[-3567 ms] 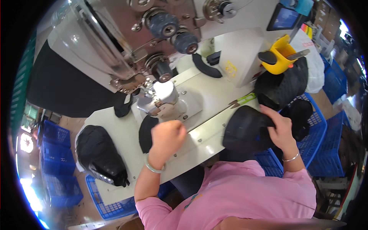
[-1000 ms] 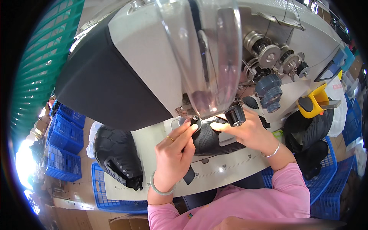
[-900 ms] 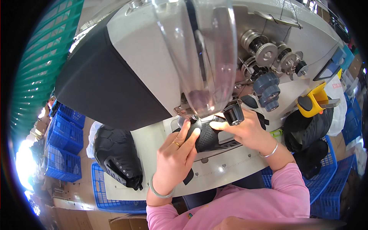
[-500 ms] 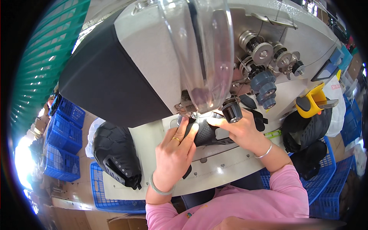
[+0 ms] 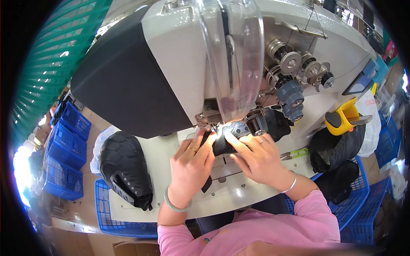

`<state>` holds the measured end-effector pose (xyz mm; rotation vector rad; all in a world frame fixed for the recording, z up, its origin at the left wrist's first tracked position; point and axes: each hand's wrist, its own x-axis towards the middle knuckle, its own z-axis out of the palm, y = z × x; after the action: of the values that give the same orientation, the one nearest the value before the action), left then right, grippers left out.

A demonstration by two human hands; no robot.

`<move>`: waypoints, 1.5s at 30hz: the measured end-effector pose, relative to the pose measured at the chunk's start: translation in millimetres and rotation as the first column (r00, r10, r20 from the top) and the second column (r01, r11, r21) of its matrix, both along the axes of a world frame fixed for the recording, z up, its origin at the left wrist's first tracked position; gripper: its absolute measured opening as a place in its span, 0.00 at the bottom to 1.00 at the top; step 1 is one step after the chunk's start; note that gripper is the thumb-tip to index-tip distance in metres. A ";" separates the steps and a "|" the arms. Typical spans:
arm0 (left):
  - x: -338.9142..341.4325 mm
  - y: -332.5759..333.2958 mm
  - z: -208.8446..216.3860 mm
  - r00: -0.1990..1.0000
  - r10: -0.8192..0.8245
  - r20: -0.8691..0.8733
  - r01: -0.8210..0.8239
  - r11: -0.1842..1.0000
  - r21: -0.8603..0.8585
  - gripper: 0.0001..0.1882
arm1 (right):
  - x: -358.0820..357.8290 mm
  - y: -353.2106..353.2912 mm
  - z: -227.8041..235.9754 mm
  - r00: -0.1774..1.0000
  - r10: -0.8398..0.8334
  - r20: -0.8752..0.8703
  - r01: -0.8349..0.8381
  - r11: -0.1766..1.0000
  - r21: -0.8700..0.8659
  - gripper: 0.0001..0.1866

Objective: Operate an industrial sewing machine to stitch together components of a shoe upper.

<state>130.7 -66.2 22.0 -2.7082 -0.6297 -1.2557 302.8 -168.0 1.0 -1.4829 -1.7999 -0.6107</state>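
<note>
A black textured shoe upper (image 5: 221, 145) lies under the needle area of a large sewing machine (image 5: 171, 64), lit by a small bright lamp. My left hand (image 5: 190, 164) holds it from the left, index and middle fingers stretched forward and pressing on it close to the needle. From the right, my right hand (image 5: 259, 158) holds the same upper, its index finger pointing in at the needle and the other fingers bent. Part of the upper extends behind my right hand, beyond the machine's round black knob (image 5: 256, 123). My fingers and the machine head hide the rest.
Another black upper (image 5: 126, 170) with eyelets sits at the table's left. At right lie green-handled snips (image 5: 294, 153), a yellow holder (image 5: 344, 117) and more black uppers (image 5: 337, 147). Blue crates (image 5: 64, 177) stand on the floor at left; a green slatted panel (image 5: 60, 64) rises there.
The upper has turned under the needle, with more of it now behind at the right. My right hand has come lower and nearer my left hand. The whole view has shifted slightly.
</note>
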 end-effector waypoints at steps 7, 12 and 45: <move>0.7 1.0 10.5 0.984 -0.041 0.175 0.106 0.920 -0.377 0.13 | 17.2 18.3 -22.8 0.993 0.113 -0.022 -0.113 0.993 0.028 0.28; 0.2 -5.3 4.6 0.996 -0.071 0.056 0.075 0.993 -0.086 0.12 | 26.5 22.2 -19.5 0.989 0.146 -0.030 -0.145 0.989 0.037 0.23; -20.2 -7.7 7.3 0.973 -0.066 -0.222 0.085 0.993 0.079 0.29 | 66.1 38.2 24.8 0.944 0.325 0.064 -0.320 0.944 -0.077 0.12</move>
<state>110.5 -73.9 29.3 -2.7660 -0.4389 -0.9546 368.9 -129.9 25.8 -1.1802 -2.0827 -0.4513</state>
